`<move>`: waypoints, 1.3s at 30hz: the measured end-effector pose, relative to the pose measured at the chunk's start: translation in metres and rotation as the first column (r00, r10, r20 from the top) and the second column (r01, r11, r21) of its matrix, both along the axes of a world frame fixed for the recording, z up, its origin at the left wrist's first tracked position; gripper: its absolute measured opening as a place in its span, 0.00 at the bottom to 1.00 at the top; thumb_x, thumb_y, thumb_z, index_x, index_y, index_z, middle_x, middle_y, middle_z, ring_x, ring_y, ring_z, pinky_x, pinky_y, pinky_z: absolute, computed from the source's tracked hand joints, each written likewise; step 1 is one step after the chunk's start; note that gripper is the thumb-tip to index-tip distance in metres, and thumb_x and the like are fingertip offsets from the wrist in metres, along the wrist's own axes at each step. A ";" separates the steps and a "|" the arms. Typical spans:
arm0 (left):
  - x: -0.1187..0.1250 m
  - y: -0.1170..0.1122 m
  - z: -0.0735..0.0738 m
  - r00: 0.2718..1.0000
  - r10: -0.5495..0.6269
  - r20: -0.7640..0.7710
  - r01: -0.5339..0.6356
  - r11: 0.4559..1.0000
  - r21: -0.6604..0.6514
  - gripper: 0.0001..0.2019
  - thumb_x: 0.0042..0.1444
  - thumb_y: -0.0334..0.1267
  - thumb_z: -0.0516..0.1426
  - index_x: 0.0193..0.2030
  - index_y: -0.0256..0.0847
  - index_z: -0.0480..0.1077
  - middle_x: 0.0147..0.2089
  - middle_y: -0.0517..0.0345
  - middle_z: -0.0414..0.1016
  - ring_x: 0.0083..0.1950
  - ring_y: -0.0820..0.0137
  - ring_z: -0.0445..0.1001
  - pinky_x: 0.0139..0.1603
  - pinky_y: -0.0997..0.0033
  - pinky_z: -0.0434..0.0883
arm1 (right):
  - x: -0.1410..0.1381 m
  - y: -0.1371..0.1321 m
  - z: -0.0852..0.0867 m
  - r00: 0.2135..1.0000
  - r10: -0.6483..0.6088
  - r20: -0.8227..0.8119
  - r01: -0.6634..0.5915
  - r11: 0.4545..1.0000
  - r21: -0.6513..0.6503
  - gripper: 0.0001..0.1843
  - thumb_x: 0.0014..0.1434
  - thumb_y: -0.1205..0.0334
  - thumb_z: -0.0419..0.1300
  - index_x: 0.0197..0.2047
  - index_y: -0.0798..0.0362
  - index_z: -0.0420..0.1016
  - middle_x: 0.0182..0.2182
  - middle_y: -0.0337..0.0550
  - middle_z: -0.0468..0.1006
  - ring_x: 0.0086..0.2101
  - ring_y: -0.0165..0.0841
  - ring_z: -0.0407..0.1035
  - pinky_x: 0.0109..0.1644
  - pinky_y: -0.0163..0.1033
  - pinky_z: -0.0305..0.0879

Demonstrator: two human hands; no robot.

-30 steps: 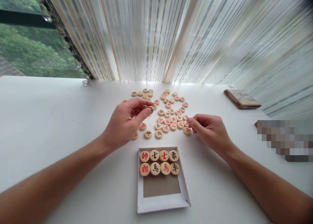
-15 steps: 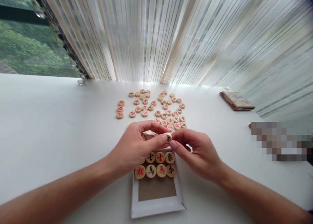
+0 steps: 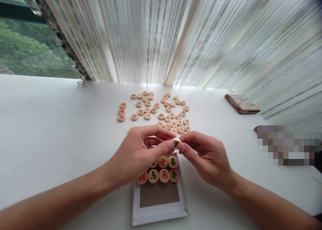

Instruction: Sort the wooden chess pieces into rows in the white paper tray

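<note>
A round wooden Chinese chess piece (image 3: pixel 176 143) with a black character is pinched between both hands, tilted above the far end of a shallow white box (image 3: pixel 161 220). My left hand (image 3: pixel 143 154) is closed, with its thumb and fingertips on the piece's left side. From the right, my right hand (image 3: pixel 207 156) grips the same piece between thumb and index finger. Inside the box two rows of pieces with red and black characters show, among them a red piece (image 3: pixel 164 175) and a black piece (image 3: pixel 153 176). My left hand covers part of the far row.
Many loose chess pieces (image 3: pixel 147 116) lie scattered on the white table (image 3: pixel 75 139) beyond my hands, some face down. At the right edge sit a brown flat box (image 3: pixel 242 103) and a pixelated object (image 3: pixel 284 144). Striped curtains (image 3: pixel 148 35) hang behind.
The piece between my hands has been turned, so more of its character faces me. Both hands stay above the box; the whole view has shifted slightly.
</note>
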State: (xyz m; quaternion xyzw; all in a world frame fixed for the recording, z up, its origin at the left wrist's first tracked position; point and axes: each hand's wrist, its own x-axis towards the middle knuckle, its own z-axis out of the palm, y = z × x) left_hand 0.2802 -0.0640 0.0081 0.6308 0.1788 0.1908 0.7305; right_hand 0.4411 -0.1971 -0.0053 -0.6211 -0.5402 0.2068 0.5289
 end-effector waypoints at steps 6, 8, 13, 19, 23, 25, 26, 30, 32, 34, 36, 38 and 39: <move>-0.001 -0.001 0.001 1.000 -0.008 0.012 0.008 1.000 0.002 0.07 0.59 0.39 0.70 0.42 0.41 0.84 0.41 0.54 0.88 0.43 0.62 0.88 0.48 0.65 0.86 | -0.002 -0.002 -0.001 0.999 0.024 -0.021 -0.022 0.998 0.055 0.05 0.68 0.60 0.67 0.42 0.53 0.82 0.27 0.41 0.81 0.23 0.29 0.71 0.24 0.33 0.68; -0.001 -0.002 0.001 1.000 -0.013 0.023 0.013 1.000 -0.002 0.06 0.59 0.38 0.70 0.42 0.41 0.84 0.40 0.54 0.88 0.43 0.62 0.88 0.48 0.65 0.86 | -0.003 -0.002 -0.001 0.998 0.039 -0.045 -0.035 0.997 0.073 0.03 0.67 0.63 0.68 0.43 0.53 0.82 0.29 0.40 0.83 0.22 0.27 0.71 0.24 0.31 0.69; 0.000 -0.003 0.004 0.999 0.003 0.044 -0.005 0.999 0.039 0.05 0.58 0.35 0.70 0.42 0.40 0.85 0.39 0.53 0.88 0.43 0.61 0.87 0.48 0.66 0.86 | -0.002 -0.001 -0.002 0.995 0.048 -0.088 -0.041 0.996 0.083 0.04 0.64 0.67 0.70 0.42 0.53 0.82 0.28 0.38 0.82 0.22 0.26 0.72 0.25 0.30 0.70; 0.001 -0.004 0.005 0.996 0.009 0.091 -0.016 0.996 0.084 0.06 0.58 0.30 0.70 0.43 0.39 0.86 0.42 0.54 0.88 0.44 0.68 0.87 0.47 0.79 0.83 | -0.001 0.001 -0.001 0.988 0.065 -0.139 -0.055 0.996 0.075 0.04 0.63 0.67 0.71 0.41 0.54 0.81 0.26 0.36 0.79 0.22 0.25 0.71 0.24 0.28 0.69; 0.002 -0.003 0.005 0.995 0.011 0.103 -0.020 0.996 0.090 0.07 0.59 0.27 0.68 0.42 0.40 0.87 0.41 0.55 0.88 0.43 0.71 0.86 0.46 0.81 0.82 | -0.002 0.002 0.000 0.976 0.084 -0.201 -0.072 0.995 0.065 0.04 0.63 0.67 0.71 0.41 0.54 0.81 0.24 0.35 0.77 0.22 0.24 0.70 0.24 0.27 0.68; 0.002 -0.002 0.006 0.994 0.004 0.108 -0.012 0.997 0.070 0.09 0.60 0.25 0.67 0.44 0.40 0.87 0.41 0.55 0.88 0.42 0.71 0.87 0.46 0.80 0.83 | -0.002 0.003 0.001 0.966 0.095 -0.240 -0.083 0.995 0.062 0.04 0.64 0.66 0.71 0.41 0.54 0.81 0.23 0.34 0.76 0.22 0.24 0.70 0.24 0.26 0.69; 0.002 -0.002 0.006 0.994 0.001 0.108 -0.007 0.998 0.055 0.09 0.60 0.25 0.67 0.44 0.40 0.87 0.40 0.54 0.88 0.42 0.70 0.87 0.46 0.79 0.83 | -0.002 0.003 0.001 0.962 0.099 -0.256 -0.087 0.994 0.061 0.04 0.64 0.65 0.71 0.41 0.54 0.81 0.23 0.34 0.76 0.21 0.24 0.70 0.24 0.26 0.69; 0.002 -0.002 0.005 0.995 -0.022 0.097 0.027 0.998 -0.048 0.09 0.61 0.27 0.67 0.46 0.40 0.86 0.40 0.54 0.89 0.42 0.69 0.87 0.48 0.77 0.84 | -0.002 0.002 0.002 0.949 0.107 -0.297 -0.096 0.994 0.053 0.04 0.67 0.63 0.69 0.40 0.54 0.81 0.23 0.35 0.77 0.21 0.23 0.71 0.24 0.25 0.70; 0.001 -0.001 0.004 0.996 -0.027 0.085 0.038 0.992 -0.124 0.08 0.61 0.29 0.69 0.46 0.40 0.86 0.40 0.55 0.89 0.43 0.70 0.88 0.48 0.79 0.83 | -0.002 0.002 0.002 0.940 0.113 -0.321 -0.104 0.994 0.046 0.04 0.67 0.62 0.68 0.41 0.54 0.81 0.24 0.35 0.78 0.21 0.23 0.71 0.24 0.25 0.71; 0.001 -0.001 0.004 0.997 -0.018 0.071 0.032 0.981 -0.194 0.07 0.59 0.30 0.70 0.45 0.40 0.86 0.41 0.56 0.89 0.44 0.70 0.88 0.48 0.81 0.83 | -0.002 0.001 0.002 0.930 0.120 -0.347 -0.113 0.993 0.038 0.04 0.68 0.62 0.68 0.43 0.53 0.82 0.24 0.36 0.79 0.21 0.23 0.71 0.24 0.25 0.71; 0.001 0.000 0.004 0.998 0.001 0.056 0.013 0.970 -0.244 0.07 0.58 0.31 0.71 0.44 0.39 0.85 0.41 0.56 0.89 0.44 0.70 0.88 0.46 0.81 0.83 | -0.002 0.001 0.002 0.923 0.122 -0.365 -0.119 0.992 0.031 0.04 0.67 0.62 0.69 0.43 0.53 0.82 0.24 0.35 0.79 0.21 0.23 0.71 0.25 0.25 0.71; 0.001 0.000 0.004 0.999 0.017 0.033 -0.008 0.960 -0.281 0.07 0.58 0.33 0.72 0.43 0.38 0.85 0.41 0.55 0.89 0.42 0.71 0.88 0.44 0.81 0.84 | -0.002 0.001 0.001 0.916 0.125 -0.381 -0.124 0.992 0.028 0.05 0.64 0.63 0.72 0.43 0.53 0.82 0.23 0.34 0.78 0.21 0.22 0.70 0.25 0.25 0.70; 0.002 0.000 0.005 1.000 0.023 0.017 -0.017 0.955 -0.296 0.07 0.58 0.33 0.72 0.43 0.37 0.85 0.40 0.55 0.89 0.40 0.71 0.88 0.43 0.81 0.84 | -0.002 0.002 0.001 0.913 0.127 -0.388 -0.127 0.992 0.026 0.07 0.63 0.64 0.73 0.43 0.53 0.82 0.23 0.34 0.78 0.22 0.22 0.70 0.26 0.25 0.70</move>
